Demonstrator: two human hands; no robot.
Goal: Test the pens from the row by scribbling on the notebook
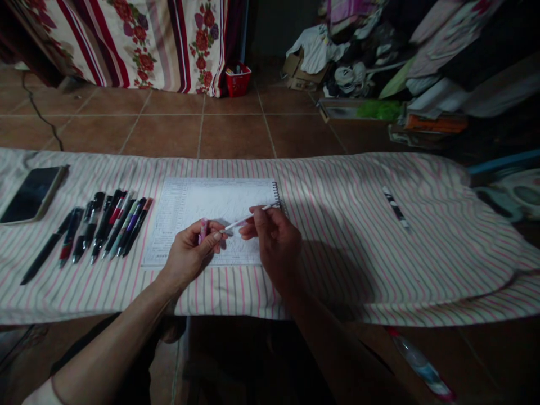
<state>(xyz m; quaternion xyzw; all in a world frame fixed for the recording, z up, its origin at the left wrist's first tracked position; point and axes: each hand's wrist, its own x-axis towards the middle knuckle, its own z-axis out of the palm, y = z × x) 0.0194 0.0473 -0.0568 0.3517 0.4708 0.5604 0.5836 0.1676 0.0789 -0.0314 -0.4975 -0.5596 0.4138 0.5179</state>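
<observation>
Above the spiral notebook point(169, 225), my left hand point(192, 244) is closed round a pink patterned piece point(203, 229), which looks like part of a pen. Its thumb and finger also pinch one end of a thin white stick point(238, 223), probably a pen refill. My right hand point(280, 242) grips the stick's other end between thumb and fingers. The stick slants up to the right, its far tip showing past the right thumb. Part of the pink piece is hidden by my left fingers. Faint writing covers the page underneath.
Several pens point(112, 225) lie in a row left of the notebook, beside a phone point(31, 194). A black-and-white pen point(396, 211) rests on the striped cloth point(346, 225) at right. On the floor are a bottle point(422, 363) and a red basket point(237, 83).
</observation>
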